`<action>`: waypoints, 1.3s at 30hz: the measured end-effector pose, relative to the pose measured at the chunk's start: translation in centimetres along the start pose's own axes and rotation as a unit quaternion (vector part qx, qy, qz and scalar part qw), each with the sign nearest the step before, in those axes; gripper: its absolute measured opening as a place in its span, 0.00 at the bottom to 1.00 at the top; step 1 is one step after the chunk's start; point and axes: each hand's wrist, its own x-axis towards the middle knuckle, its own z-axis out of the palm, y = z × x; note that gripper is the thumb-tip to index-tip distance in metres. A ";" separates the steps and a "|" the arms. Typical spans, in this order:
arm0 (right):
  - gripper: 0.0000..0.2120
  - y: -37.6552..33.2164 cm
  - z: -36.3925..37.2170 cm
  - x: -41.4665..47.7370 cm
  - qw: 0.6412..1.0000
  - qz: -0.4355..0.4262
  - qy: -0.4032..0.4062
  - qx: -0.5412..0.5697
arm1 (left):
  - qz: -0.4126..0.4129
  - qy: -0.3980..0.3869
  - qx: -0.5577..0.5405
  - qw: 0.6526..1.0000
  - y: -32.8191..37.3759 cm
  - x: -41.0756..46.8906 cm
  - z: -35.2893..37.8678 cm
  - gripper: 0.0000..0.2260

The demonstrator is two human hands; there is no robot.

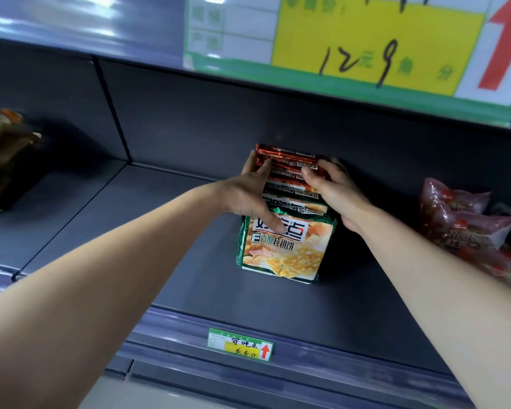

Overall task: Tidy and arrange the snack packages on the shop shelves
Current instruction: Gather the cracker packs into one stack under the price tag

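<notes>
Dim beneath the overhang; glare streaks the front rail (pixel 71 28) above. The large price tag (pixel 366 45) blurs, straight lines bow at my view's edges, and soft shadow lies right of the biscuit packs (pixel 281 246).

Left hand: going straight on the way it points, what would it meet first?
The packs: the left hand grips their left side. Past them, likely the shelf's back panel, though depth is unclear.

Green-edged front biscuit pack (pixel 283 246), orange-red packs (pixel 289 160) behind, grey shelf (pixel 130 231), yellow-green price tag (pixel 240 346)
</notes>
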 end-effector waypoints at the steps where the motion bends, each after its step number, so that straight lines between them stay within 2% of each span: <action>1: 0.38 0.0 -0.1 0.0 1.000 0.001 0.000 0.001 | 0.001 0.004 0.002 1.000 -0.1 -0.1 0.0 0.62; 3: 0.36 -0.6 -0.2 -0.7 1.000 0.005 0.009 0.006 | 0.003 0.009 0.000 1.000 -0.1 -0.6 0.1 0.62; 6: 0.25 -2.1 -0.1 -2.7 0.998 -0.023 0.062 -0.022 | 0.008 0.022 0.004 1.000 -0.1 -1.7 0.2 0.62; 8: 0.20 -3.3 0.0 -4.3 0.995 -0.032 0.072 -0.068 | -0.007 0.028 0.009 1.000 -0.2 -2.7 0.3 0.62; 12: 0.20 -4.6 0.3 -6.6 0.986 -0.006 0.071 -0.148 | -0.019 0.043 0.003 0.999 -0.4 -6.1 -0.1 0.57; 15: 0.21 -5.0 0.7 -8.0 0.979 -0.033 0.068 -0.190 | -0.036 0.070 -0.006 0.997 -0.7 -9.4 -0.2 0.51; 18: 0.24 -5.2 1.0 -9.2 0.975 -0.070 0.064 -0.199 | -0.087 0.080 -0.032 0.992 -1.6 -11.9 0.0 0.52; 20: 0.28 -4.9 0.9 -9.5 0.983 -0.059 0.091 -0.145 | -0.104 0.076 -0.040 0.991 -2.0 -12.6 0.2 0.52; 22: 0.31 -4.3 0.4 -9.1 0.992 0.001 0.121 -0.047 | -0.099 0.080 -0.056 0.990 -2.1 -12.6 0.4 0.53; 26: 0.42 -2.2 -0.3 -7.7 0.977 0.148 0.094 0.119 | -0.089 0.084 -0.114 0.986 -2.1 -10.6 1.6 0.55; 28: 0.49 -0.8 -0.2 -6.5 0.974 0.163 0.068 0.139 | -0.084 0.080 -0.153 0.981 -2.0 -8.8 2.1 0.58; 30: 0.54 0.6 -0.3 -5.0 0.977 0.133 0.052 0.156 | -0.059 0.086 -0.185 0.977 -1.9 -6.9 2.3 0.61; 34: 0.46 1.0 -0.4 -2.5 0.989 0.061 0.031 0.130 | -0.006 0.062 -0.174 0.983 -1.3 -3.8 1.4 0.61; 37: 0.48 0.9 0.0 -1.3 0.987 0.060 0.007 0.146 | -0.015 0.021 -0.115 0.993 -1.1 -2.1 0.8 0.62; 39: 0.40 0.5 0.4 -1.0 0.985 0.057 -0.002 0.160 | -0.011 0.012 -0.112 0.994 -1.0 -1.5 0.7 0.60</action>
